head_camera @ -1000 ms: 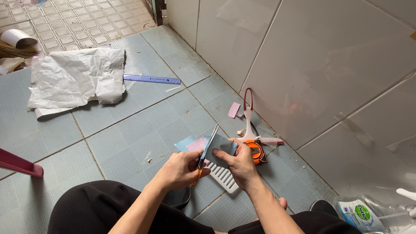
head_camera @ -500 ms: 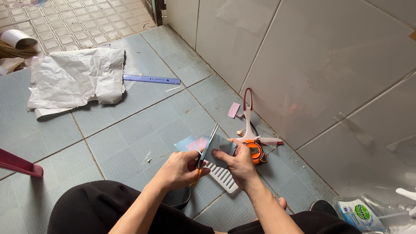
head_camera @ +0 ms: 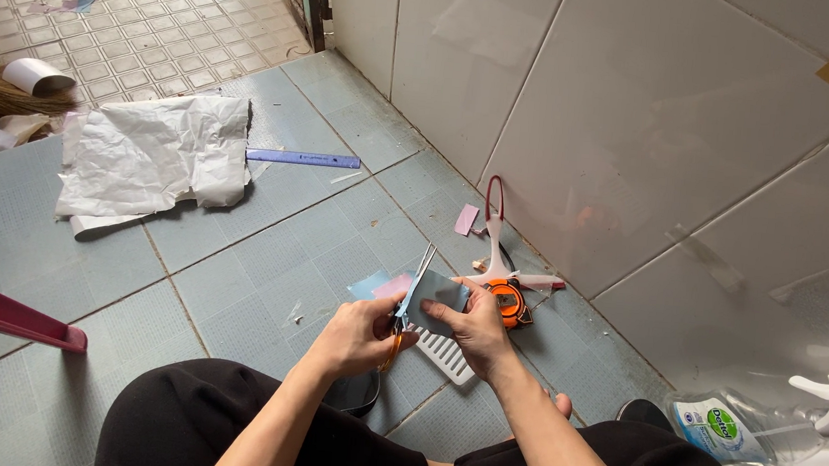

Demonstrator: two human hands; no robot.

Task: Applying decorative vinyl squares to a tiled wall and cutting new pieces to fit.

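Two hands meet over the blue tiled floor (head_camera: pixel 231 277), working on a small grey-blue piece of paper (head_camera: pixel 437 290). The right hand (head_camera: pixel 471 330) pinches that paper by its lower edge, while the left hand (head_camera: pixel 357 336) grips a pair of scissors (head_camera: pixel 414 281) whose blades run up along the paper's left side. Just beneath lie a white comb (head_camera: pixel 446 354) and an orange tape measure (head_camera: pixel 506 301). Farther off, a crumpled white sheet (head_camera: pixel 156 155) and a blue ruler (head_camera: pixel 303 157) rest on the tiles.
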